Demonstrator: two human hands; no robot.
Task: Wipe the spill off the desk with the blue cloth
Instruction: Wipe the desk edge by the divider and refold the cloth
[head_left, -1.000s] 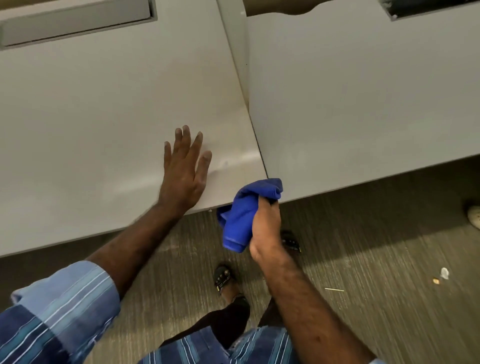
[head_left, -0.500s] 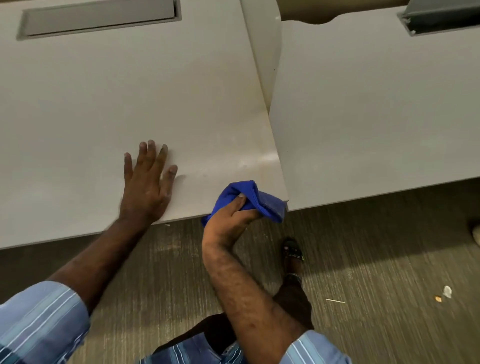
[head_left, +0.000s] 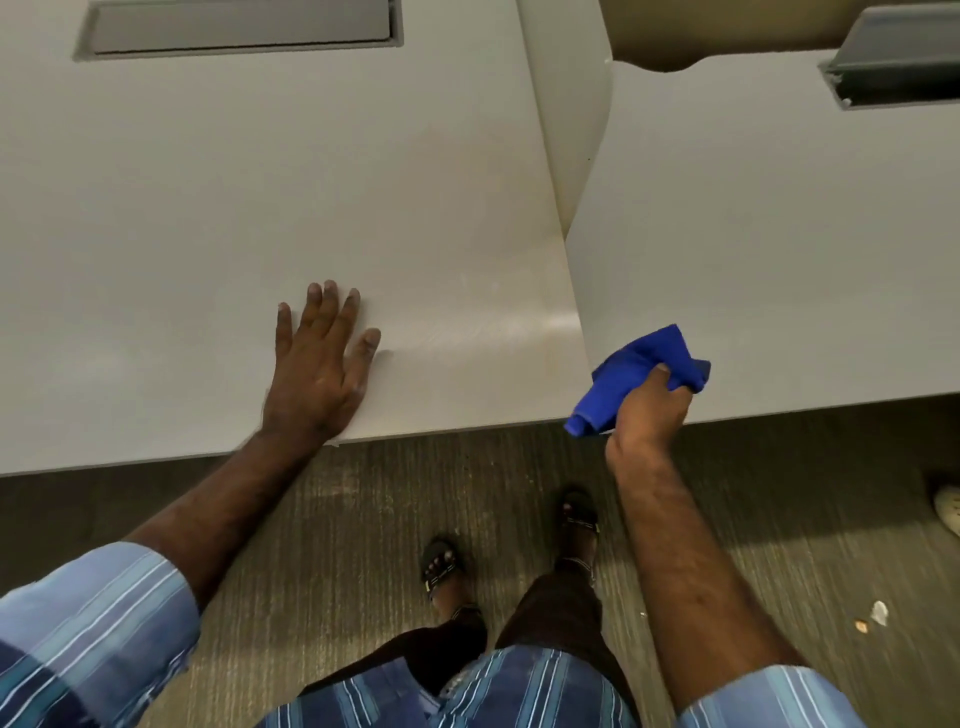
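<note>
Right hand (head_left: 649, 410) has a closed grip around the bunched blue cloth (head_left: 641, 376), soft and crumpled, at the front edge of the right worktop (head_left: 779, 234). Left hand (head_left: 317, 364) lies flat and open, holding nothing, on the smooth pale left worktop (head_left: 260, 208). A faint streaky sheen (head_left: 483, 332) beside it looks like residue, so wiping seems unfinished.

Soft, even indoor light, sheen on the desk (head_left: 509, 327), wide-angle bending at edges.

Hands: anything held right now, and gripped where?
The right hand holds the blue cloth, bunched in its fist around the middle, ends sticking out. The left hand holds nothing, flat on the desk.
</note>
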